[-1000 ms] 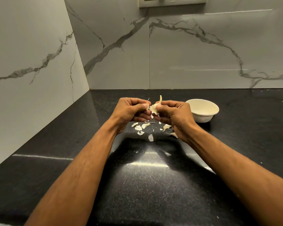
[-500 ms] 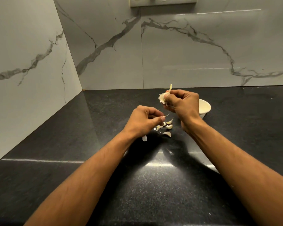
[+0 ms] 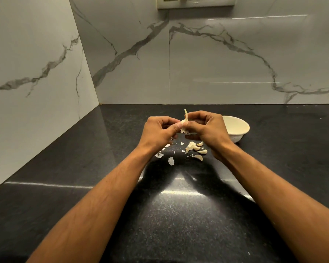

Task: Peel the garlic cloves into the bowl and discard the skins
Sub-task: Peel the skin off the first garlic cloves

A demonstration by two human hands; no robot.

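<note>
Both hands are raised above the dark table (image 3: 179, 215), meeting over a partly broken garlic head (image 3: 184, 123) whose dry stem sticks up between them. The right hand (image 3: 207, 128) is closed around the head from the right side, and the left hand (image 3: 160, 131) is pinched onto its left edge, thumb and fingertips pressed against the papery skin. Below the hands, several loose cloves (image 3: 197, 149) lie together on the table, with scraps of torn skin (image 3: 171, 160) scattered just to their left. The white bowl (image 3: 239, 134) sits just beyond the right hand, and from this angle it looks empty, though its near wall hides part of the inside. The garlic will be light and firm, the cloves hard enough to squeeze without bruising, but smooth and a little slippery once bare. The skin is thin, brittle and tears into flakes, so it is best caught at a clove's pointed tip or at the root end, where it lifts away. The underside of the head and most of the fingers are hidden behind the backs of the hands, so how many cloves remain attached cannot be told. Whether the loose cloves on the table are peeled is also hard to make out.
</note>
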